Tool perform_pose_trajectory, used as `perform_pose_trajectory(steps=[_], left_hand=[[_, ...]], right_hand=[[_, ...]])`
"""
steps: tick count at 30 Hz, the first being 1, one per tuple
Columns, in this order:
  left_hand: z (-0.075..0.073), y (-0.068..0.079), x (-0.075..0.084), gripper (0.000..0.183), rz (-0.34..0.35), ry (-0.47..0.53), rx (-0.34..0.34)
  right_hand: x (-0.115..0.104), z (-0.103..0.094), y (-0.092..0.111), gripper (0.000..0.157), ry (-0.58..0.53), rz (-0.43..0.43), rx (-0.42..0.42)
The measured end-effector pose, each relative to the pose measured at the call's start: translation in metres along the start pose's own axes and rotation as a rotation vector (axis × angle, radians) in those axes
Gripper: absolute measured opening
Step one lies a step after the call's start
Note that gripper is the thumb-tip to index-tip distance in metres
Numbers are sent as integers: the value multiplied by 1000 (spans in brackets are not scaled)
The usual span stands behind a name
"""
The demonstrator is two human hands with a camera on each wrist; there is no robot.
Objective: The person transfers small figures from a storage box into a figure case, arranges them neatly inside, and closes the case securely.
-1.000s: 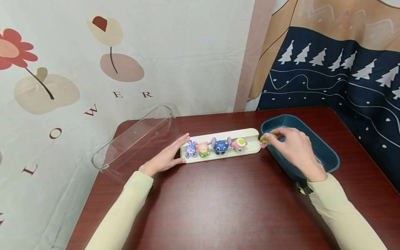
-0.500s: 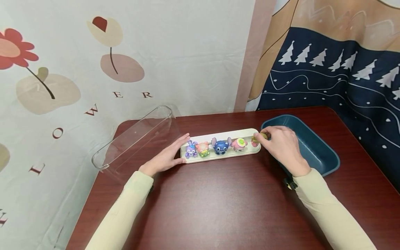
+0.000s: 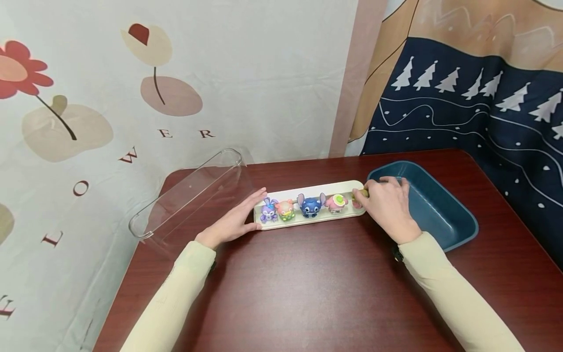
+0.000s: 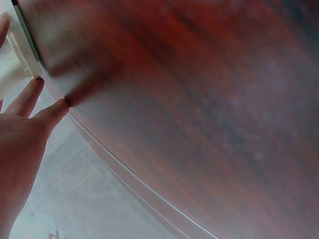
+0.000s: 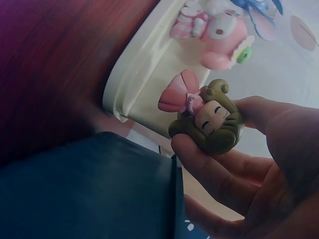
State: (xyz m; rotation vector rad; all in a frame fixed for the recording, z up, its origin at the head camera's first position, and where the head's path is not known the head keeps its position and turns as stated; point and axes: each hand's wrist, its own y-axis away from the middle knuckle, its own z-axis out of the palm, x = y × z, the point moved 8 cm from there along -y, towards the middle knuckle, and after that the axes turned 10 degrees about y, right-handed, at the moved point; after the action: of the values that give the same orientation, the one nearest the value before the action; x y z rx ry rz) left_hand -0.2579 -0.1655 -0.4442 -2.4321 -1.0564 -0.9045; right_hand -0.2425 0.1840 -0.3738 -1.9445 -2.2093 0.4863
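My right hand pinches a girl figurine with olive-green hair and a pink dress by its hair, at the right end of a long cream tray. Standing in that tray, from left to right, are a purple bunny figurine, a pink-and-green figurine, a blue big-eared figurine and a pink figurine with a green-and-white top. My left hand rests with straight fingers against the tray's left end. In the left wrist view, fingertips touch the tray's edge.
A dark teal bin stands on the right, partly behind my right hand. On the left, a clear plastic cover leans near the wall cloth. All stand on a dark reddish wooden table.
My right hand has carried the girl figurine leftward from over the bin's edge to the tray's right end and lowered it. The left hand has stayed in place.
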Motion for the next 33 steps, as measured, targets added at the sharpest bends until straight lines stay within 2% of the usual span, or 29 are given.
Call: perform_pose_trajectory(steps=[9, 19, 27, 33], left_hand=[[0, 0, 1, 89, 5, 1, 2], [0, 0, -1, 89, -12, -4, -10], [0, -1, -3, 89, -22, -1, -14], [1, -1, -3, 88, -31, 0, -13]], right_hand=[[-5, 11, -4, 40, 65, -2, -55], [-9, 17, -6, 45, 122, -21, -49], [-9, 19, -6, 47, 120, -22, -46], [-7, 17, -4, 50, 76, 0, -59]])
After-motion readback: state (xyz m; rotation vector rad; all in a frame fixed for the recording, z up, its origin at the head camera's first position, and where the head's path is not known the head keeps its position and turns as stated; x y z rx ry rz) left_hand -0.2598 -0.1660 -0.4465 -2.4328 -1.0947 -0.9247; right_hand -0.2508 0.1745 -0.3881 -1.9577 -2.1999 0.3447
